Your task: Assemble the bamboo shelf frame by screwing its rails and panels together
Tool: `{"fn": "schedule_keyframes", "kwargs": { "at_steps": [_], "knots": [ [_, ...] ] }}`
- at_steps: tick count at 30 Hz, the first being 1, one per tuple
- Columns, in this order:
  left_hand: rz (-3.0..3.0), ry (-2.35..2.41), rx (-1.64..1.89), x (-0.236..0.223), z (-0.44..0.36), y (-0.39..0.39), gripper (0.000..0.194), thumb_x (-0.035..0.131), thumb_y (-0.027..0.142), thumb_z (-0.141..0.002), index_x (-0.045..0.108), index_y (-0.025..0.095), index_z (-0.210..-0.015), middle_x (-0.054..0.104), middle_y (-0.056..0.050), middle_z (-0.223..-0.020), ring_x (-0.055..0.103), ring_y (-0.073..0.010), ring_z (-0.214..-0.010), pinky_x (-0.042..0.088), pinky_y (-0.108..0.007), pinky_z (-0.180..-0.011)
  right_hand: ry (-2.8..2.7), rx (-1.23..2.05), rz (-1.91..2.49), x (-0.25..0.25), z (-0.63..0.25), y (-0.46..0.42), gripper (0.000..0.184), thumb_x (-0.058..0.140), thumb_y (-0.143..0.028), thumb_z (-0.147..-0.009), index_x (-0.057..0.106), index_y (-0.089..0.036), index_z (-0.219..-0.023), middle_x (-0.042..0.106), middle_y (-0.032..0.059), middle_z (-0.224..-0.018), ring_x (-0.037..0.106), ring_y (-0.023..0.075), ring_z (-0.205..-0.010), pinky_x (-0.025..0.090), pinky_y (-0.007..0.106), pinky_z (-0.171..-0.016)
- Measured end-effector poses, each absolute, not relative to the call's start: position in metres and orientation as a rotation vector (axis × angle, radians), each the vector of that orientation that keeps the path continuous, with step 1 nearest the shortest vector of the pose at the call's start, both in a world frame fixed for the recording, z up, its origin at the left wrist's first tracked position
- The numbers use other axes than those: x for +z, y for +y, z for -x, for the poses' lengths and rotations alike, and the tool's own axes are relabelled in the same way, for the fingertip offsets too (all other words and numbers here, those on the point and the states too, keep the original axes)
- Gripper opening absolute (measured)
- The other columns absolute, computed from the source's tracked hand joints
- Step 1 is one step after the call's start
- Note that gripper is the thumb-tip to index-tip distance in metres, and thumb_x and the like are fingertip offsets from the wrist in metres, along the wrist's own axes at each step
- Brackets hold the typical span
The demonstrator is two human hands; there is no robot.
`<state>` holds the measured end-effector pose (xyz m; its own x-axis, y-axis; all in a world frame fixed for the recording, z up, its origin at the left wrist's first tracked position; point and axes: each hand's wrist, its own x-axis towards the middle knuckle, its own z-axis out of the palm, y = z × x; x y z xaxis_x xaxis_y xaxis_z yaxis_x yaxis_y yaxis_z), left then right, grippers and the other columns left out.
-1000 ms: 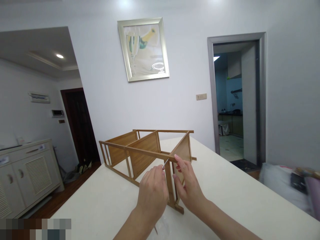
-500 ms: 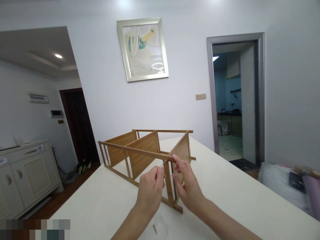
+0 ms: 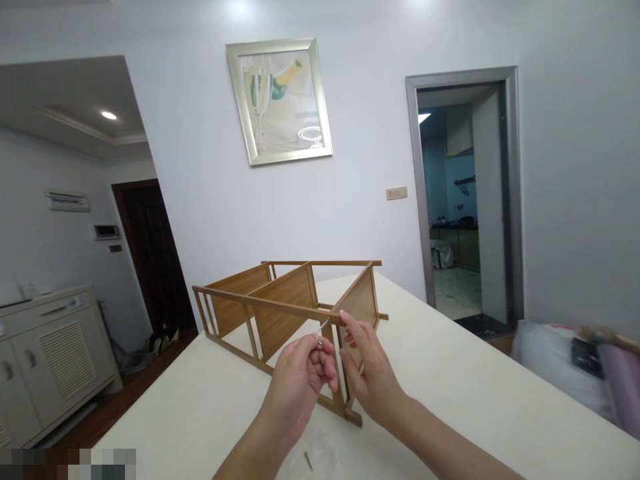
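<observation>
A wooden shelf rack (image 3: pixel 280 303) lies on its side on the white table (image 3: pixel 450 400), its panels standing between slim rails. My left hand (image 3: pixel 297 373) pinches a thin metal Allen key (image 3: pixel 323 327) between thumb and forefinger, the other fingers curled loosely. The tip of the key meets the upper rail near its close corner. At that corner, my right hand (image 3: pixel 370 357) is curled around the rail end, its forefinger resting on the wood. Below my left wrist, a small screw (image 3: pixel 308 461) lies on a clear plastic bag (image 3: pixel 325 453).
Behind the table is a white wall with a framed picture (image 3: pixel 280 100) and a switch plate (image 3: pixel 397 193). A doorway (image 3: pixel 453 267) opens at the right, near wrapped bundles (image 3: pixel 550 357). At the left stands a pale cabinet (image 3: pixel 65 357).
My left hand's fingers have loosened and opened out somewhat around the Allen key, and the hand has turned. My right hand stays at the rail corner. The whole view has shifted slightly.
</observation>
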<state>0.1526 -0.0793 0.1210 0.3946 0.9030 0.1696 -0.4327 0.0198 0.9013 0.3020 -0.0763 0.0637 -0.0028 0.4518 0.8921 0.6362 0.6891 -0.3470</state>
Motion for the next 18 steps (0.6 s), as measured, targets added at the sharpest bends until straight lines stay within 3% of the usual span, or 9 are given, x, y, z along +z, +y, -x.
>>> {"fn": "schedule_keyframes", "kwargs": {
  "at_steps": [4,9,14,18],
  "knots": [
    [-1.061,0.462,1.094,0.122,-0.153,-0.079,0.021,0.064,0.033,-0.081,0.059,0.016,-0.069,0.054,0.003,-0.052,0.049,-0.0092,-0.048,0.040,-0.021,-0.051,-1.642,-0.172,0.896,0.063,-0.303,-0.076,0.063,0.044,-0.009,-0.094,0.031,-0.033,-0.151,0.054,0.0082,-0.112,0.059,0.0205,-0.101,0.058,0.039,-0.085],
    [-1.347,0.647,1.134,0.118,-0.153,-0.076,0.025,0.054,0.036,-0.083,0.052,0.020,-0.064,0.049,0.005,-0.048,0.047,-0.0109,-0.045,0.038,-0.023,-0.051,-1.647,-0.193,0.906,0.064,-0.303,-0.076,0.065,0.044,-0.009,-0.094,0.028,-0.032,-0.153,0.055,0.0083,-0.109,0.060,0.0204,-0.098,0.058,0.038,-0.083],
    [-1.970,1.046,1.231,0.114,-0.147,-0.072,0.031,0.042,0.035,-0.094,0.053,0.022,-0.068,0.055,0.002,-0.053,0.053,-0.0157,-0.051,0.036,-0.026,-0.055,-1.651,-0.180,0.902,0.064,-0.303,-0.076,0.063,0.044,-0.011,-0.094,0.029,-0.033,-0.152,0.056,0.0082,-0.108,0.060,0.0207,-0.096,0.059,0.038,-0.081],
    [-2.631,1.261,1.464,0.108,-0.143,-0.067,0.029,0.036,0.021,-0.098,0.055,0.022,-0.076,0.058,-0.001,-0.061,0.055,-0.0182,-0.055,0.033,-0.029,-0.056,-1.650,-0.146,0.894,0.064,-0.303,-0.076,0.064,0.043,-0.010,-0.095,0.027,-0.032,-0.153,0.055,0.0086,-0.108,0.060,0.0204,-0.095,0.058,0.038,-0.082]
  ]
}}
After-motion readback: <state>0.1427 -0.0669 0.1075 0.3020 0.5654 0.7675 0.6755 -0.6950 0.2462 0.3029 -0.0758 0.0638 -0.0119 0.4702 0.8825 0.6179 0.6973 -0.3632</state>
